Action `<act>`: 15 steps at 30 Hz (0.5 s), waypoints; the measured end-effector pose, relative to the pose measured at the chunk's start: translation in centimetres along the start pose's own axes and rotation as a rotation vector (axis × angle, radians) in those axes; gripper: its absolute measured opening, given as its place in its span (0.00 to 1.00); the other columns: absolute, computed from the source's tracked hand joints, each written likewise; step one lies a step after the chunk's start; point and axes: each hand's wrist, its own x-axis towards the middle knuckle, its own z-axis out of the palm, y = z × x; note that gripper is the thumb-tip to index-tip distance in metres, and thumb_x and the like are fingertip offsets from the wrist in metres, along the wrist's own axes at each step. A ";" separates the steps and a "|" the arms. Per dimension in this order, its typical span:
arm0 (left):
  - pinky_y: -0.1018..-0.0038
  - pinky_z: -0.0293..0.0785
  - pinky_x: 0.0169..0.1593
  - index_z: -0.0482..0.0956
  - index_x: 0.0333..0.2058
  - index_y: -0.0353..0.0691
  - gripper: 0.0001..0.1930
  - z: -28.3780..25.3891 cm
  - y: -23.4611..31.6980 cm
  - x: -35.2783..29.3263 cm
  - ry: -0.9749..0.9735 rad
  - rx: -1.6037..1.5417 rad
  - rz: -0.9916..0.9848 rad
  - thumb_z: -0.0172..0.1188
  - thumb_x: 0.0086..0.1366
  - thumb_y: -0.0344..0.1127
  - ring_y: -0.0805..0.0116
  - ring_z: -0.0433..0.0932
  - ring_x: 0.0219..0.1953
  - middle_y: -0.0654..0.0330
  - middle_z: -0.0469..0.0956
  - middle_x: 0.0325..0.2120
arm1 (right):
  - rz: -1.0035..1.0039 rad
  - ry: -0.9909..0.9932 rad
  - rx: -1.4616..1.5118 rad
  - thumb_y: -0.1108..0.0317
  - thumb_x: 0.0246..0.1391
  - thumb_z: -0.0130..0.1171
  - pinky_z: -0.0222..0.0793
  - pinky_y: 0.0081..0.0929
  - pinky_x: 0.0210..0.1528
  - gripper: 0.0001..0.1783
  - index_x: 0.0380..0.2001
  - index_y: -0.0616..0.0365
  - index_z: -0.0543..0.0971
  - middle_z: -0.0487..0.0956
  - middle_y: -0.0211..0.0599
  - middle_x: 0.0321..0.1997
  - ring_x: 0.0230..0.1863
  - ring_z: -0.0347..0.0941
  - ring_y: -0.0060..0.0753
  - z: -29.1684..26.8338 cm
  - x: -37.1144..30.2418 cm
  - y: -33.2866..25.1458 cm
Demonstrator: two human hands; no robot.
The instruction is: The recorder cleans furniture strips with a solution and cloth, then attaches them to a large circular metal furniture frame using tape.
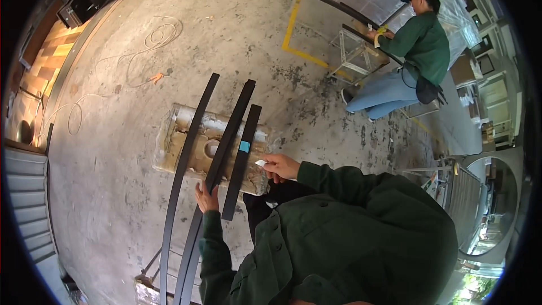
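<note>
Over the stained concrete floor [118,192], my left hand [207,197] curls round the middle black strip [230,130] lying across the worn surface [169,159], probably stiff, light and best held mid-length, while my right hand [281,167] pinches a small white piece [261,163].

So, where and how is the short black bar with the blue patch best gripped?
Probably pinch the short black bar by its near end, coming from the right: that end juts past the worn bench, the bar is narrow, and the middle black bar lies close on its left.
</note>
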 end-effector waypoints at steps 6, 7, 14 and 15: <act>0.57 0.56 0.58 0.61 0.57 0.57 0.34 4.1 -0.1 6.0 -0.091 0.264 0.115 0.61 0.50 0.48 0.49 0.55 0.60 0.49 0.55 0.58 | 0.235 0.057 0.037 0.62 0.58 0.46 0.63 0.17 0.14 0.11 0.40 0.55 0.71 0.74 0.31 0.24 0.15 0.70 0.20 -2.8 2.6 1.1; 0.56 0.55 0.58 0.60 0.58 0.61 0.32 4.4 0.5 6.6 -0.136 0.280 0.106 0.59 0.52 0.48 0.50 0.53 0.60 0.51 0.54 0.59 | 0.274 0.042 0.040 0.63 0.57 0.46 0.63 0.16 0.14 0.12 0.40 0.55 0.71 0.74 0.31 0.24 0.15 0.70 0.20 -3.5 3.1 1.2; 0.63 0.64 0.53 0.63 0.55 0.64 0.25 6.6 1.6 6.8 -0.182 0.202 0.048 0.52 0.58 0.38 0.51 0.66 0.51 0.52 0.60 0.55 | 0.277 -0.073 0.081 0.67 0.57 0.44 0.64 0.17 0.18 0.11 0.42 0.56 0.71 0.73 0.32 0.28 0.18 0.72 0.23 -9.2 10.3 3.5; 0.63 0.64 0.53 0.62 0.55 0.65 0.27 6.7 1.5 6.5 -0.215 0.212 0.050 0.50 0.57 0.34 0.53 0.66 0.51 0.53 0.60 0.56 | 0.265 -0.061 0.109 0.68 0.57 0.44 0.66 0.18 0.19 0.10 0.41 0.57 0.71 0.72 0.31 0.31 0.21 0.73 0.24 -10.1 11.6 3.6</act>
